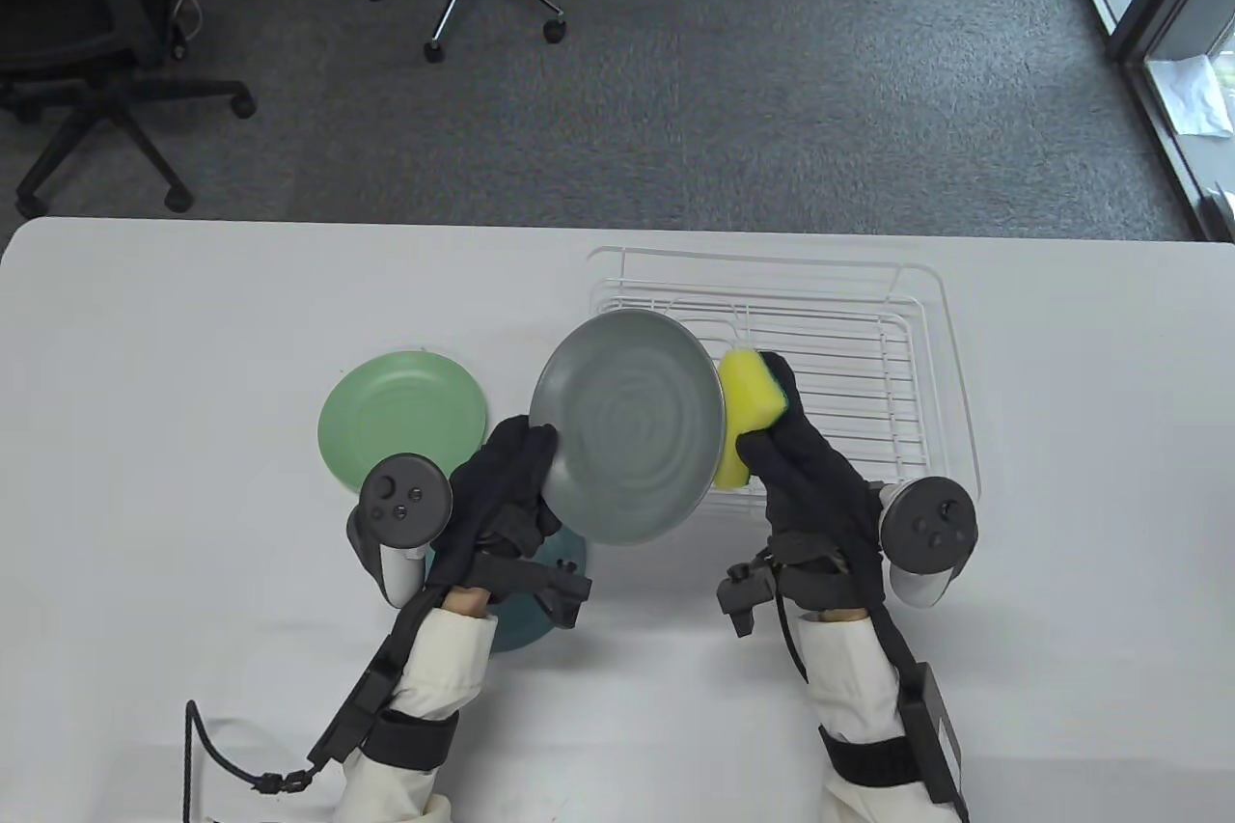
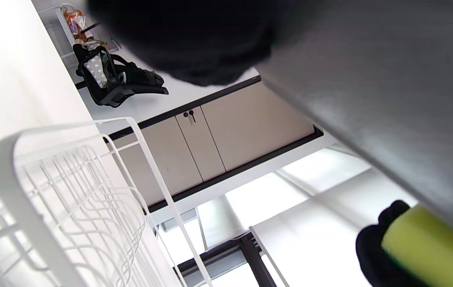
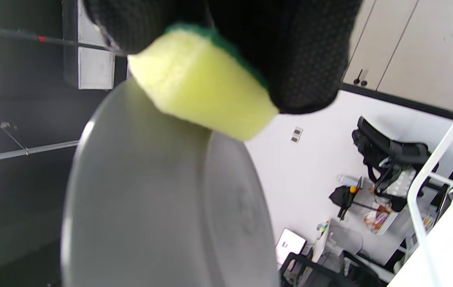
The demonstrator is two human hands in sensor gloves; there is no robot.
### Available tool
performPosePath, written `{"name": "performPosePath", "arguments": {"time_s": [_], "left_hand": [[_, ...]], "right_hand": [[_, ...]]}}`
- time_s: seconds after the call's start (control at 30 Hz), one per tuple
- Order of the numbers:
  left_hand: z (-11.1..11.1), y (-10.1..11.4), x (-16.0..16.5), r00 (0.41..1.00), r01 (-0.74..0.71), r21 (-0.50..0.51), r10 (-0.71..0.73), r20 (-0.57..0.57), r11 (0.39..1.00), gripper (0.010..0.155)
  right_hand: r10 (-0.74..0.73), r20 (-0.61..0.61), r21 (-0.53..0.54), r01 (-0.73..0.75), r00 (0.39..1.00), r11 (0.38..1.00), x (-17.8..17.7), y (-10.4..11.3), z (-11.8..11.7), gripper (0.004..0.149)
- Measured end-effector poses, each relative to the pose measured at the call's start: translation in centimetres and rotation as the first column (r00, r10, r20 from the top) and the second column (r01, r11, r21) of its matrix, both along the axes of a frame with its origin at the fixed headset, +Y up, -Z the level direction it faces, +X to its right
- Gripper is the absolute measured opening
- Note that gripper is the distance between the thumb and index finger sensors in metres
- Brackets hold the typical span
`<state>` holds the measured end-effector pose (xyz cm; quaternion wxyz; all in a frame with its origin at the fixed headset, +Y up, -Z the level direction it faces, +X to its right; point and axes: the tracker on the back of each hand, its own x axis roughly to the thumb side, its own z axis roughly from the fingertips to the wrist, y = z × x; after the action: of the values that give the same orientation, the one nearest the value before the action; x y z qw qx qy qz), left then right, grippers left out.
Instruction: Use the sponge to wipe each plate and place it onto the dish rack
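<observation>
Grey plate lifted, sponge at its rim

The left hand [image 1: 502, 476] grips the round grey plate [image 1: 627, 427] by its lower-left edge, tilted above the white table [image 1: 193, 331] — the right hand [image 1: 801, 466] clasps the yellow sponge with green backing [image 1: 745, 413] against the plate's right rim, over the white wire dish rack [image 1: 868, 360]. A round pale green plate [image 1: 400, 418] lies flat to the left.

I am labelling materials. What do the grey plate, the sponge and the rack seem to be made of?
Grey plate: probably matte glazed ceramic or melamine, with faint rings. Sponge: yellow foam with a green scouring layer. Rack: thin wire, apparently white-coated.
</observation>
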<state>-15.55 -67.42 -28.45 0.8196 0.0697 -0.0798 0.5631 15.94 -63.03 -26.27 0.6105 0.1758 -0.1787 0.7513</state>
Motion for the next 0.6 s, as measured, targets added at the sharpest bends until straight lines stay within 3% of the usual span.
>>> {"name": "performPosePath", "arguments": {"time_s": [0.2,0.4,0.6], "left_hand": [[0.0,0.0,1.1,0.996,0.052,0.001,-0.052,0.078,0.999,0.042],[0.3,0.4,2.1,0.984,0.077,0.005,-0.077,0.161,0.997,0.042],[0.4,0.5,2.7,0.969,0.088,0.012,-0.088,0.231,0.996,0.041]], "right_hand": [[-0.056,-0.053,0.009,0.056,0.997,0.998,0.7,-0.5,-0.6,0.062],[-0.145,-0.214,-0.017,0.145,0.966,0.989,0.5,-0.9,-0.9,0.063],[-0.096,-0.224,-0.063,0.083,0.97,0.995,-0.4,-1.8,-1.6,0.063]]}}
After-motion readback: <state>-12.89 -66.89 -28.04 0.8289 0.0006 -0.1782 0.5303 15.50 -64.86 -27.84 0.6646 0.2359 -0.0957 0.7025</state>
